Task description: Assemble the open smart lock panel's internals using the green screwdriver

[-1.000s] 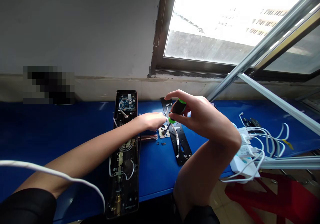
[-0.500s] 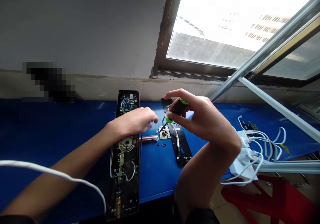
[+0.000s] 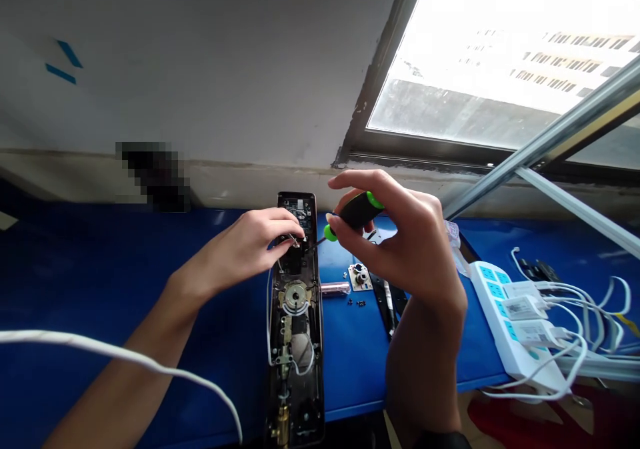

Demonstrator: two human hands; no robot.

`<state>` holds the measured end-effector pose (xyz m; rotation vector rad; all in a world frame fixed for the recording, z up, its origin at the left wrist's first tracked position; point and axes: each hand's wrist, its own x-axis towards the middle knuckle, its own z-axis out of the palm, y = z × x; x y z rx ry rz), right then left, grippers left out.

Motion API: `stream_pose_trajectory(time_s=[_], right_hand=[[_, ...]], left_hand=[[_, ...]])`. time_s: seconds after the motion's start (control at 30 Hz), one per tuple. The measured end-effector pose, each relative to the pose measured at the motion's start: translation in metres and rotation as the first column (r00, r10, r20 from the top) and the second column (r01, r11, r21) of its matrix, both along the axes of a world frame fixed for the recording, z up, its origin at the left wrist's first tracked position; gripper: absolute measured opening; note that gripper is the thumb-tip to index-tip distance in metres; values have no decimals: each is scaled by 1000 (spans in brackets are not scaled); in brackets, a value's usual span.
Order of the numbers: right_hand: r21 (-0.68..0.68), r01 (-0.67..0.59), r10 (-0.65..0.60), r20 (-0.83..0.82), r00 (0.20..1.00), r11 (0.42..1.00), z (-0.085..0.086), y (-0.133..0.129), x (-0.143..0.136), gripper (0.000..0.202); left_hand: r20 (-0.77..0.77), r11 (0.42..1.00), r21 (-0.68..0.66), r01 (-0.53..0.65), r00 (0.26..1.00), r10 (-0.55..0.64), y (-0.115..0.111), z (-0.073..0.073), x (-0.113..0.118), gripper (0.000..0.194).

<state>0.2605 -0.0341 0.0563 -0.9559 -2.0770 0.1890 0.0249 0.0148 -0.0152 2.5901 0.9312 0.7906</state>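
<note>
A long black housing point(image 3: 311, 315), like the open body of an electronic door lock, lies lengthwise on the blue table. A circuit board point(image 3: 301, 210) sits in its far end, and a round metal spindle plate point(image 3: 295, 296) is near its middle. Over the upper part, my left hand point(image 3: 260, 239) pinches a thin wire point(image 3: 296, 243) between thumb and fingers. My right hand point(image 3: 400, 229) grips a green-and-black screwdriver point(image 3: 356, 213). Its shaft points left and down at the housing's right edge; whether the tip touches is unclear.
Right of the housing lie a pinkish cylindrical battery point(image 3: 335, 289), a small white board point(image 3: 360, 277), several tiny screws point(image 3: 357, 303) and a black plate point(image 3: 399, 297), partly behind my right arm. A white power strip point(image 3: 493, 315) with plugs and cables stands further right. A white cable point(image 3: 150, 365) crosses the lower left.
My view has swung left. My left hand has shifted to the wire near the circuit board. The screwdriver has moved from the small white board to the housing's right edge.
</note>
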Motion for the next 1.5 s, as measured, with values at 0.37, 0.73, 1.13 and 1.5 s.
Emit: stream_pose_trajectory(time_s=[0.37,0.73,1.13,1.5], right_hand=[[-10,7,-7,64,998,1000,-9,11,-12,27],[5,34,-34,61,998,999,-10,13,-10,28],[65,137,-142,96,985,988,-15,15,-16,28],[48,63,-66,60,996,997,-15,15,-20,23]], left_hand=[[185,995,77,-60,982,45,9,-17,9,31],[383,990,21,-142,916,124,3,-23,23,30],[280,966,41,-257,931,236,11,-19,13,15],[-84,921,-228,-314,949,303,13,-24,5,40]])
